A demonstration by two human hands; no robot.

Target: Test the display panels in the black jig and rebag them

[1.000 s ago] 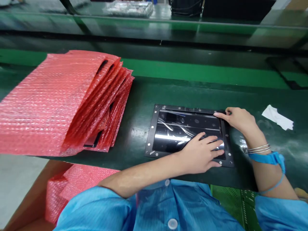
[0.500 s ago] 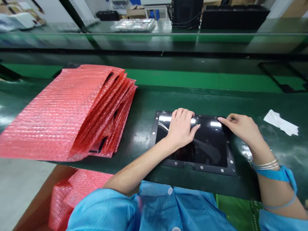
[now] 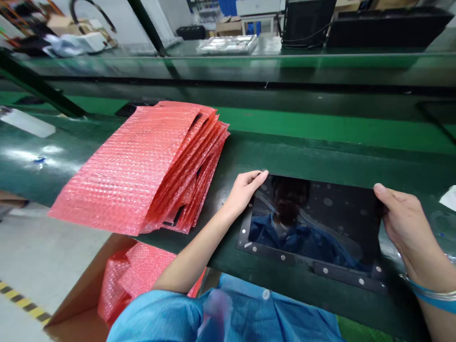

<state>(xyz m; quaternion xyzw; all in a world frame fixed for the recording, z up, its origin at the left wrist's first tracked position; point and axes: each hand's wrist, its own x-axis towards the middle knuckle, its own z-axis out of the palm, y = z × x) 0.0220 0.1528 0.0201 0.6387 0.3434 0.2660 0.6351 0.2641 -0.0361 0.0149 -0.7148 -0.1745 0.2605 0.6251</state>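
Note:
A black flat display panel (image 3: 317, 223) with round silvery spots along its frame is tilted up in front of me, its glossy face showing a reflection. My left hand (image 3: 245, 187) is closed on its upper left corner, thumb along the edge. At the upper right corner my right hand (image 3: 406, 213) grips it with the thumb on the front; the other fingers are partly hidden behind. To the left lies a stack of red bubble-wrap bags (image 3: 142, 161), with dark edges showing inside some of them.
The green workbench (image 3: 235, 152) runs across the view. A cardboard box (image 3: 78, 294) with red bubble wrap stands below its front edge. A white bottle (image 3: 28, 122) lies at the far left, a white scrap (image 3: 449, 197) at the right. A raised shelf (image 3: 228, 61) spans the back.
My left hand has gone from lying on the panel to gripping its left corner. My right hand grips the right corner. The panel's far edge has been raised, and the view has swung left.

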